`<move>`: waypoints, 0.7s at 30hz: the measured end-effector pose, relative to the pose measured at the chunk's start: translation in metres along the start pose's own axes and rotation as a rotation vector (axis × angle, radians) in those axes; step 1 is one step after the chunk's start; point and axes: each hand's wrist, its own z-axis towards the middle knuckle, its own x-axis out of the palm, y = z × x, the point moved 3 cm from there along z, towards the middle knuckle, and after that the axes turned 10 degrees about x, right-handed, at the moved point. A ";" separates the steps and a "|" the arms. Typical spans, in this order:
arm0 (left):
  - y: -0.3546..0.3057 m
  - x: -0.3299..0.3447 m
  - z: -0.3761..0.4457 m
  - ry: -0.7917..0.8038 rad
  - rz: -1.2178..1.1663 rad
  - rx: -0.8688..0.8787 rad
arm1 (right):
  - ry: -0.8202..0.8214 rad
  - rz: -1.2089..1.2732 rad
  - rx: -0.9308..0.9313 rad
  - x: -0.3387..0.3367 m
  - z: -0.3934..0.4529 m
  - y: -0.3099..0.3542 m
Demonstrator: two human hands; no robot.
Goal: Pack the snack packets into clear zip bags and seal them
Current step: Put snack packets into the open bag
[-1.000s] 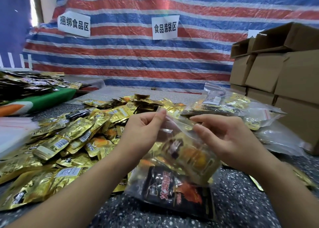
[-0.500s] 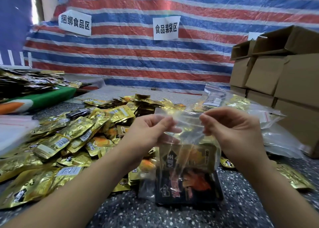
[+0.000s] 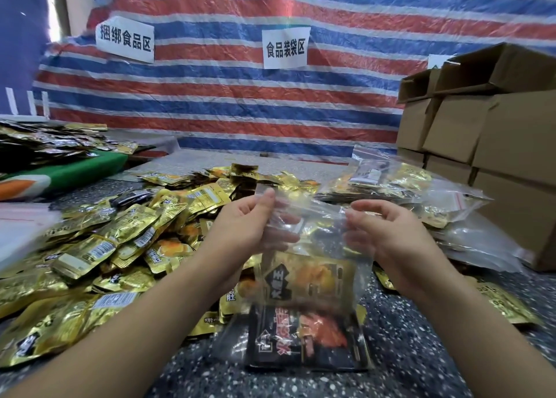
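Both hands hold a clear zip bag (image 3: 313,247) upright between them: the left hand (image 3: 243,229) pinches its top left corner between thumb and fingers, and the right hand (image 3: 388,238) grips the right edge with curled fingers. Inside the bag, below the hands, sit a gold snack packet (image 3: 310,280) and a black one (image 3: 304,337). Loose gold packets (image 3: 99,247) lie heaped left of the left hand; filled bags (image 3: 421,193) are piled beyond the right hand.

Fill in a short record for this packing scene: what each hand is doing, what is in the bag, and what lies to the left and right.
left hand: pinches the top left of the clear zip bag
right hand: grips the bag's right edge
bag contents: gold snack packet
under bag: black packet
left: loose gold packets
right: filled bags, cardboard boxes
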 end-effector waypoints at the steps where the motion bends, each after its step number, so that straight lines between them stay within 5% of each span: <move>1: 0.001 -0.001 0.001 -0.005 0.019 -0.012 | -0.026 0.014 -0.002 -0.002 0.002 -0.002; 6: 0.006 -0.006 0.002 -0.057 0.173 0.047 | -0.144 -0.010 -0.133 -0.005 0.002 -0.003; 15: 0.000 -0.001 0.002 -0.011 0.126 0.078 | -0.125 -0.175 -0.255 -0.014 0.000 0.009; 18: 0.001 0.001 0.000 0.002 0.145 0.089 | -0.261 -0.366 -0.401 -0.016 -0.005 0.019; 21: -0.001 0.001 0.000 0.019 0.197 0.138 | -0.223 -0.674 -0.580 0.007 -0.014 0.042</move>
